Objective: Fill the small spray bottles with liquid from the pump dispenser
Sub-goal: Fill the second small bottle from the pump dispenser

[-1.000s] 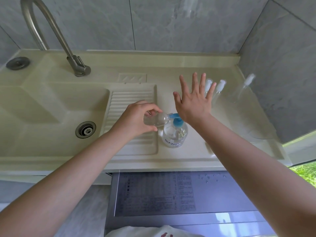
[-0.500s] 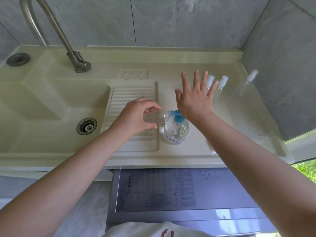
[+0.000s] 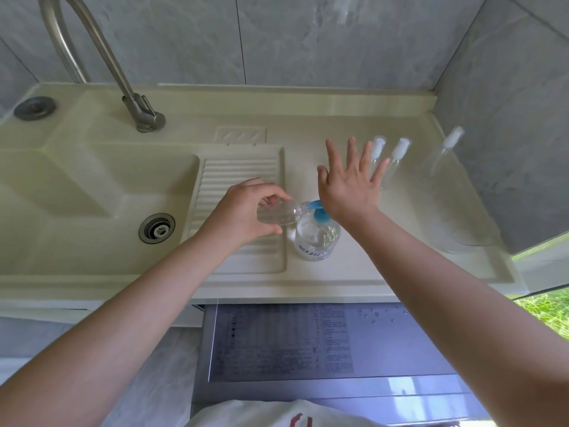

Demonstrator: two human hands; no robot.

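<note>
Small spray bottle [image 3: 278,214]: clear plastic, cap off, held tipped on its side by the left hand [image 3: 243,212], whose fingers [image 3: 271,200] curl round its base end; the open neck meets the blue spout of the pump dispenser [image 3: 317,234]. Likely light and thin-walled, so a firm squeeze would dent it; smooth and probably slippery if wet, best held round the middle of the body, clear of the neck. Pump dispenser: squat clear bottle with a blue pump head, partly full of clear liquid, standing upright on the desk [image 3: 385,248] just right of the ribbed draining board [image 3: 240,186]. Heavier and steadier than the small bottles, though it could rock under an off-centre push. Right hand [image 3: 348,189]: flat, fingers spread and straight, heel of the palm over the pump head, grasping nothing; whether it is pressing at this instant I cannot tell. Further small bottles: two with white caps [image 3: 377,149] just beyond the right hand, a third [image 3: 443,152] farther right near the wall, all upright, narrow and easily toppled. Surface: cream moulded desk, smooth and glossy, with a sink basin [image 3: 92,192] at left and a tap [image 3: 101,57] at the far edge. Room: grey tiled walls on the far and right sides, a grey appliance top [image 3: 308,343] below the near edge.
</note>
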